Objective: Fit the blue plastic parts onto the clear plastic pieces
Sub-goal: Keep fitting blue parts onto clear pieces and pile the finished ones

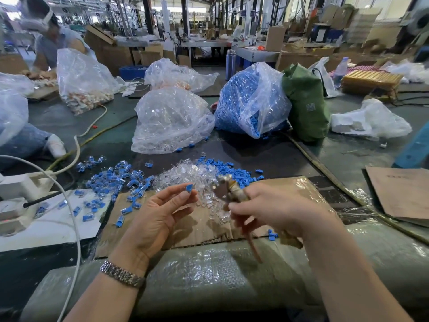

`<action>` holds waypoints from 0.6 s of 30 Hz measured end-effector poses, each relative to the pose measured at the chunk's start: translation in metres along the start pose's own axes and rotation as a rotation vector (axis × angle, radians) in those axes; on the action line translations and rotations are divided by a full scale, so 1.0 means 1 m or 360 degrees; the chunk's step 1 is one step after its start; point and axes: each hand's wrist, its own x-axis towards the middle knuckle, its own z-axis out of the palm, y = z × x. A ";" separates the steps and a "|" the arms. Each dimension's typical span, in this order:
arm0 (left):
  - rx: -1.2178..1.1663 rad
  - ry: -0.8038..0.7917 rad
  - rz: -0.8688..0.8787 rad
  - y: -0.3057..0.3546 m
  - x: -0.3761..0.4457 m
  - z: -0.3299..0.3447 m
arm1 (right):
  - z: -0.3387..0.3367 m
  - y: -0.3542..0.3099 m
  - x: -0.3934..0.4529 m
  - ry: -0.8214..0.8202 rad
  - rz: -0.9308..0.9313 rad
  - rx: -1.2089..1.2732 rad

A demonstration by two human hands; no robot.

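Your left hand [160, 212] pinches one blue part [189, 188] between the thumb and the curled fingertips, so it stands just above your fingers with the palm turned up toward you. Your right hand [274, 210] is curled around a worn metal hand tool [228, 190], whose head pokes out past your knuckles toward the blue part while its handles trail down below your palm. The step in hand looks like the joining itself: a blue part is picked, whether a clear shell already sits on it I cannot tell. Just beyond both sets of fingertips lies the heap of clear pieces [185, 175], with loose blue parts [232, 169] behind it and finished pieces [113, 180] out past your left fingers. Next, you likely need to bring the blue part to the tool's head, squarely lined up, before you squeeze.
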 end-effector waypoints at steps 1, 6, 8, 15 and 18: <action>-0.0009 -0.0001 0.0008 0.000 0.000 -0.001 | 0.008 -0.002 0.002 -0.0052 0.0003 -0.0076; 0.0025 -0.0009 0.0004 0.001 0.001 -0.004 | 0.029 -0.009 0.006 -0.0136 -0.0012 -0.0185; 0.0064 -0.0011 0.0004 -0.001 0.002 -0.004 | 0.031 -0.011 0.005 -0.0125 -0.0012 -0.0231; 0.0240 -0.0037 0.0034 -0.003 0.002 -0.005 | 0.033 -0.013 0.006 -0.0195 -0.0066 -0.0188; 0.0232 -0.0038 0.0050 -0.002 0.001 -0.002 | 0.039 -0.010 0.007 -0.0085 -0.0086 -0.0235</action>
